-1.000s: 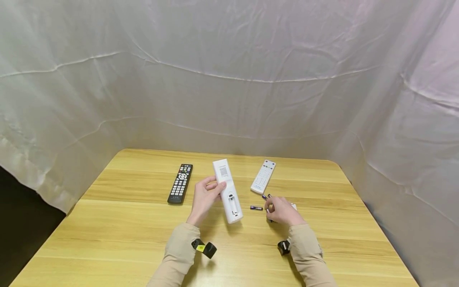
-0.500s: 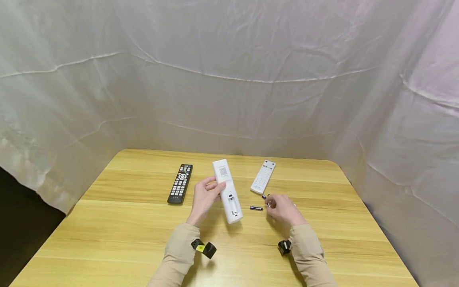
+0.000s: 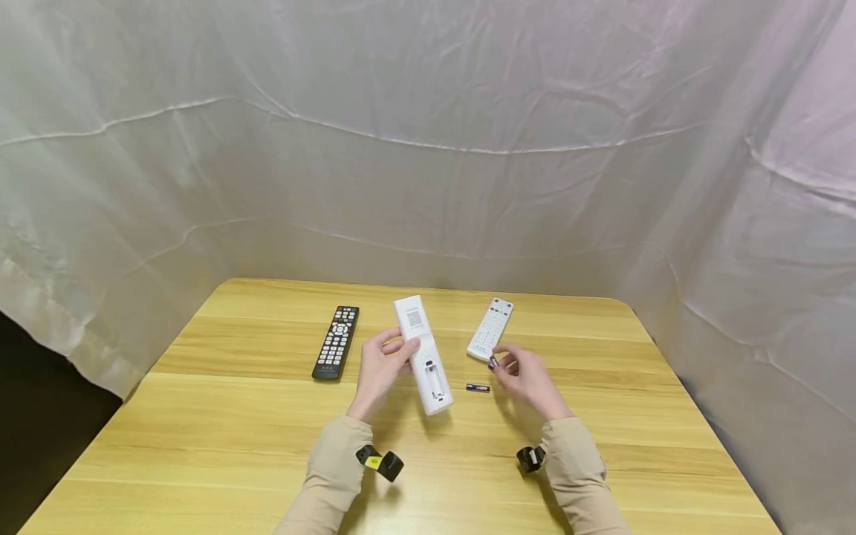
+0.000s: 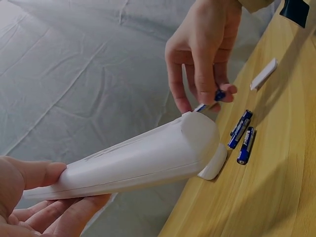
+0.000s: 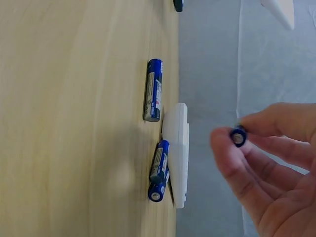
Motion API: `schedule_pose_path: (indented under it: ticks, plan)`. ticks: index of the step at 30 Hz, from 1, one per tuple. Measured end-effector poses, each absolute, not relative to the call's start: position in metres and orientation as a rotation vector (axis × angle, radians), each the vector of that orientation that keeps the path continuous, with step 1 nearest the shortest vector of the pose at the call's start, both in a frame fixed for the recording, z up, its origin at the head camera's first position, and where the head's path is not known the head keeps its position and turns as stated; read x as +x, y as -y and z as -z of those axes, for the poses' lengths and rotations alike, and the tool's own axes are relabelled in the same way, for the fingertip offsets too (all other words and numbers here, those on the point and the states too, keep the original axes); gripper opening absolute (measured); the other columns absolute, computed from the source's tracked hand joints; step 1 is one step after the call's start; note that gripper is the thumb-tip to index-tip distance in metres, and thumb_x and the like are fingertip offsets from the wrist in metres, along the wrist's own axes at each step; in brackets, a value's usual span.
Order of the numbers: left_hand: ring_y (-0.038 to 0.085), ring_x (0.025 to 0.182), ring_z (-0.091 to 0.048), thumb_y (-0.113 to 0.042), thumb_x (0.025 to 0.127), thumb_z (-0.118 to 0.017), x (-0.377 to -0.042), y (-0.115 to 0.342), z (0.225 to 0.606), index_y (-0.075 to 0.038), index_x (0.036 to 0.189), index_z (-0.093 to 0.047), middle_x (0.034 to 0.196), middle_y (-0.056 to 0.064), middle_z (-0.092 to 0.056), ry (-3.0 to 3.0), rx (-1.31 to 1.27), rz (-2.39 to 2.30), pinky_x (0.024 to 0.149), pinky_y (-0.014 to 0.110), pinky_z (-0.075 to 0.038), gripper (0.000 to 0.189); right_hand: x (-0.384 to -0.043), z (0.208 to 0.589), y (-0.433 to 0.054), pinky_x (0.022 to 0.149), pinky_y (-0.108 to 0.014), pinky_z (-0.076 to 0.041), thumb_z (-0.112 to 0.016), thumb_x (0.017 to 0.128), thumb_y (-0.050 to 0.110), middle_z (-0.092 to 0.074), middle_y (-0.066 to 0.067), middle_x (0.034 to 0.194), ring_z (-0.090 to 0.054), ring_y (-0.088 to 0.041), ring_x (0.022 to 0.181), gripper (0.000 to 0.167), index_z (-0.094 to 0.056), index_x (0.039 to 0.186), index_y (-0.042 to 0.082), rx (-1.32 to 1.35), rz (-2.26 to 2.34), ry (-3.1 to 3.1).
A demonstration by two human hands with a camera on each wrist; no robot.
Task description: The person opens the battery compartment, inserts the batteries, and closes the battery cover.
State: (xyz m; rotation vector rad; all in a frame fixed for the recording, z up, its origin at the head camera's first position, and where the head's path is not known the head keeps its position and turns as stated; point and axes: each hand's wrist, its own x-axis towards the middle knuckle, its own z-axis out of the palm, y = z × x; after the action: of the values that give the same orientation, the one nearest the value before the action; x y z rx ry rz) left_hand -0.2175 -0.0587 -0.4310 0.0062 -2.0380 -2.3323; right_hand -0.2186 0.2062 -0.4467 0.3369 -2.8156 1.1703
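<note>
**Right hand (image 3: 528, 377) has risen and moved forward with a battery (image 5: 238, 137) since half a second ago**

That battery is pinched between the tips of the thumb and fingers, raised off the table (image 3: 241, 446), one end facing the right wrist camera. In the head view the hand is just in front of the near end of a white remote (image 3: 491, 328), which lies buttons up.

To the left, the left hand (image 3: 383, 368) holds a second remote, the long white handset (image 3: 424, 355), thumb on top and fingers beneath. It is tilted, back upward, with its battery compartment (image 3: 435, 381) exposed toward the near end and a printed square code farther up.

A loose battery (image 3: 478, 388) lies between the handset and the right hand. Two more batteries (image 5: 158, 170) lie together beside the white remote. A small white piece (image 4: 264, 74) lies apart on the wood.

Farther left is a black remote (image 3: 336, 342), buttons up. Pale cloth (image 3: 428, 186) hangs behind the table.
</note>
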Motion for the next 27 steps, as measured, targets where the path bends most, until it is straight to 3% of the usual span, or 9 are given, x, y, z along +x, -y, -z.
schedule_pose_path:
  ticks: [13,21,27]
  plan:
    - [0.027,0.085,-0.076,-0.002,0.093,-0.067,-0.219,0.059,0.431,0.008,0.129,-0.059,0.114,0.034,-0.07,1.971,0.062,2.343,0.075,0.037,-0.067,0.038,-0.214,0.442,-0.193,0.084,-0.035,-0.065,-0.071,0.088,-0.003,-0.075,-0.018,0.097,-0.073,-0.029,0.088,0.027,-0.071,0.114,-0.003,0.393,-1.206,2.53]
    - [0.024,0.086,-0.076,-0.003,0.094,-0.067,-0.218,0.059,0.429,0.008,0.132,-0.056,0.116,0.034,-0.068,1.934,0.076,2.361,0.072,0.03,-0.067,0.042,-0.208,0.437,-0.182,0.068,-0.022,-0.064,-0.078,0.083,-0.002,-0.077,-0.016,0.089,-0.072,-0.022,0.073,0.02,-0.076,0.103,-0.003,0.509,-1.164,2.344]
    - [0.016,0.077,-0.074,-0.002,0.092,-0.068,-0.218,0.061,0.43,0.012,0.13,-0.056,0.108,0.03,-0.073,1.885,0.028,2.365,0.069,0.028,-0.066,0.042,-0.206,0.436,-0.171,0.061,-0.014,-0.06,-0.079,0.08,-0.005,-0.077,-0.014,0.084,-0.069,-0.013,0.066,0.017,-0.078,0.096,-0.002,0.677,-1.117,2.221]
